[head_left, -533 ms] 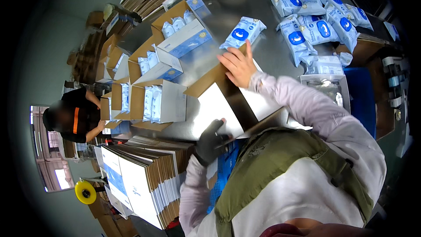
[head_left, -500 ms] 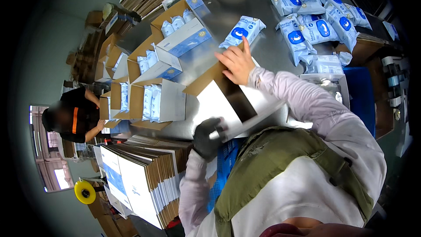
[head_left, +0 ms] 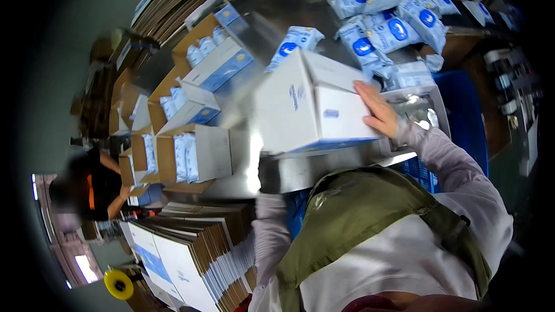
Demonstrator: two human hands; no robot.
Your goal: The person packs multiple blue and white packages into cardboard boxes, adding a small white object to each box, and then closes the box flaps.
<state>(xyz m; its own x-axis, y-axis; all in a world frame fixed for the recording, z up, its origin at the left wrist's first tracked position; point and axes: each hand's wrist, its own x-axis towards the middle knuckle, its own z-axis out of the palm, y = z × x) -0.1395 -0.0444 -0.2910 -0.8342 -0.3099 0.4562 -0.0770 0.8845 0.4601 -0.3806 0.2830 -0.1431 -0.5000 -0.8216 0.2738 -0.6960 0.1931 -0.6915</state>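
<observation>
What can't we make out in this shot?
All head view:
- Left hand: fingers lost in blur at the box corner; grip unclear.
- Box inside: hidden by its own walls.
- White tray: contents blurred by glare, partly behind right sleeve.
- Co-worker's hand: too small to tell its hold.

Pressing the bare right hand (head_left: 378, 110) against a white carton (head_left: 292, 104), holding the gloved left hand (head_left: 270, 174) by its lower corner, over a worktop (head_left: 300, 3) bearing pale-blue packs (head_left: 398, 29) and filled boxes (head_left: 214, 150).

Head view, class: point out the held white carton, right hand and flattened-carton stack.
Held white carton (head_left: 298, 112), head view: left visible panel.
Right hand (head_left: 378, 111), head view: its back.
Flattened-carton stack (head_left: 176, 254), head view: front panel.
</observation>
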